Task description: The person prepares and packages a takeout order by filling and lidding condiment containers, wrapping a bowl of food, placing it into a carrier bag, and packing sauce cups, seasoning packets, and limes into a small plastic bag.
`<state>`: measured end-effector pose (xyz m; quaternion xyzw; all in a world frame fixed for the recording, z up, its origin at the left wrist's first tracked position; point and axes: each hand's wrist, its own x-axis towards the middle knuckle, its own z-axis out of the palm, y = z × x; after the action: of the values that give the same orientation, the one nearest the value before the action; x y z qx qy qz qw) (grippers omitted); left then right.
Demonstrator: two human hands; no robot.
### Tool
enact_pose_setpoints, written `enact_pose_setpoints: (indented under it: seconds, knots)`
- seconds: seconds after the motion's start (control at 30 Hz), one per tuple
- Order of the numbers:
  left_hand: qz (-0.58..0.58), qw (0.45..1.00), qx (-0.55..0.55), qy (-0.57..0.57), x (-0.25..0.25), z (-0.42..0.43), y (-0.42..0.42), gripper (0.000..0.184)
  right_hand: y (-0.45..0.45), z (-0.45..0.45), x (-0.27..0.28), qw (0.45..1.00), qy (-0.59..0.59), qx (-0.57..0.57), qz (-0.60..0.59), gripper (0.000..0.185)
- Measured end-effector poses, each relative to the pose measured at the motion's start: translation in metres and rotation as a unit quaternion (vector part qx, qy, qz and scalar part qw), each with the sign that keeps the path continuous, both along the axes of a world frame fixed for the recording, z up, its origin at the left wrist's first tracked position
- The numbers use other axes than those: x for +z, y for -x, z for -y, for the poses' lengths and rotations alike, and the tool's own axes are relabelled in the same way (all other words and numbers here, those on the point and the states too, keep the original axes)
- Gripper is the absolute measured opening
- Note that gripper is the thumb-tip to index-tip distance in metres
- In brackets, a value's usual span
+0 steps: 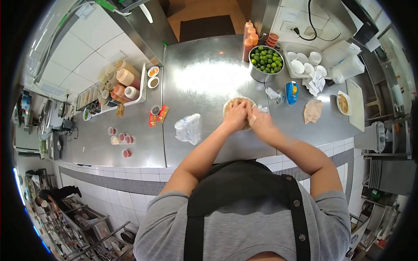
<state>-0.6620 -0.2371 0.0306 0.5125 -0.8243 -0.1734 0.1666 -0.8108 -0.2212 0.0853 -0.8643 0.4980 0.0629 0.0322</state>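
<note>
Stainless-steel counter (210, 138): one round bowl (225, 108) is placed at frame centre, apparently for two-handed access. Left hand (236, 116) and right hand (260, 122) are bunched together over it; whether anything is clamped cannot be told.

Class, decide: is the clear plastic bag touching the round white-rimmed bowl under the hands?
Apart. The head view shows bare metal counter between the plastic bag and the bowl.

One wide head view looks down onto the counter (187, 102).
</note>
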Motion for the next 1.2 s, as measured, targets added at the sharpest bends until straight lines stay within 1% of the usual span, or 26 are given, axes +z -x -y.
enact_pose_setpoints:
  seconds: [0.1, 0.2, 0.3, 0.4, 0.43, 0.5, 0.53, 0.57, 0.6, 0.63, 0.67, 0.7, 0.8, 0.87, 0.9, 0.93, 0.97, 1.0, 1.03, 1.07, 1.1, 1.13, 1.17, 1.2]
  knots:
    - [0.006, 1.0, -0.027, 0.007, 0.021, -0.007, -0.004, 0.03, 0.034, 0.006, 0.007, 0.997, -0.029, 0.069, 0.034, 0.027]
    - [0.021, 0.992, -0.013, 0.125, 0.011, -0.011, -0.005, 0.028, 0.049, -0.007, 0.026, 0.996, -0.08, 0.028, 0.015, 0.022]
    - [0.034, 0.989, 0.006, 0.144, 0.004, -0.013, 0.0, 0.028, 0.041, -0.034, 0.048, 0.98, -0.081, -0.025, 0.182, 0.015]
    - [0.027, 0.995, 0.005, 0.096, 0.012, -0.015, 0.001, 0.028, 0.037, -0.041, 0.057, 0.951, -0.073, -0.041, 0.297, 0.013]
    - [0.02, 0.996, 0.009, 0.084, 0.016, -0.016, 0.003, 0.027, 0.035, -0.035, 0.046, 0.933, -0.089, 0.0, 0.349, 0.014]
    - [0.007, 0.998, 0.013, 0.06, 0.033, -0.021, 0.006, 0.025, 0.03, -0.016, 0.009, 0.882, -0.118, 0.078, 0.448, 0.016]
    - [0.014, 0.996, 0.021, 0.083, 0.024, -0.021, 0.007, 0.025, 0.028, -0.011, 0.001, 0.822, -0.198, 0.018, 0.533, 0.017]
    - [0.021, 0.994, 0.031, 0.107, 0.008, -0.018, 0.008, 0.026, 0.026, -0.005, -0.004, 0.745, -0.273, -0.041, 0.607, 0.017]
    - [0.027, 0.99, 0.041, 0.133, 0.004, -0.014, 0.008, 0.026, 0.024, 0.0, -0.005, 0.654, -0.341, -0.096, 0.668, 0.018]
    - [0.034, 0.99, 0.04, 0.13, -0.001, -0.012, 0.008, 0.024, 0.029, 0.001, -0.003, 0.782, -0.214, -0.082, 0.58, 0.018]
    - [0.04, 0.99, 0.039, 0.126, -0.001, -0.012, 0.008, 0.023, 0.037, -0.001, 0.001, 0.877, -0.078, -0.066, 0.469, 0.018]
    - [0.046, 0.991, 0.037, 0.12, 0.0, -0.013, 0.008, 0.022, 0.042, -0.006, 0.002, 0.938, 0.061, -0.048, 0.339, 0.019]
    - [0.03, 0.995, 0.018, 0.095, 0.008, -0.015, 0.01, 0.027, 0.046, -0.021, 0.001, 0.985, 0.081, -0.022, 0.149, 0.019]
    - [0.046, 0.994, 0.009, 0.1, 0.008, -0.015, 0.01, 0.027, 0.037, -0.037, 0.01, 0.949, 0.019, -0.001, 0.314, 0.018]
    - [0.054, 0.993, 0.004, 0.102, 0.009, -0.015, 0.01, 0.028, 0.032, -0.042, 0.015, 0.919, -0.013, 0.011, 0.394, 0.018]
    - [0.045, 0.995, -0.001, 0.092, 0.009, -0.018, 0.009, 0.029, 0.028, -0.036, 0.004, 0.866, -0.076, 0.015, 0.495, 0.014]
    - [0.037, 0.996, -0.008, 0.081, 0.026, -0.023, 0.008, 0.031, 0.027, -0.031, -0.007, 0.792, -0.184, -0.036, 0.582, 0.012]
    - [0.028, 0.997, -0.014, 0.071, 0.036, -0.027, 0.008, 0.033, 0.026, -0.025, -0.015, 0.697, -0.286, -0.084, 0.652, 0.01]
    - [0.037, 0.996, 0.002, 0.078, 0.022, -0.023, 0.009, 0.034, 0.026, -0.018, -0.022, 0.584, -0.382, -0.128, 0.705, 0.009]
    - [0.046, 0.995, 0.02, 0.085, -0.002, -0.016, 0.011, 0.035, 0.028, -0.01, -0.025, 0.629, -0.342, -0.136, 0.685, 0.009]
    - [0.055, 0.993, 0.038, 0.092, -0.008, -0.014, 0.011, 0.036, 0.035, -0.004, -0.027, 0.671, -0.302, -0.144, 0.662, 0.01]
    - [0.018, 0.993, 0.039, 0.109, -0.014, -0.014, 0.009, 0.034, 0.042, 0.001, -0.028, 0.711, -0.259, -0.152, 0.636, 0.01]
    - [-0.02, 0.991, 0.04, 0.125, -0.014, -0.017, 0.008, 0.031, 0.05, 0.0, -0.02, 0.829, -0.169, -0.103, 0.523, 0.011]
    - [-0.057, 0.987, 0.039, 0.142, -0.008, -0.022, 0.007, 0.028, 0.058, -0.005, -0.005, 0.916, -0.072, -0.051, 0.391, 0.012]
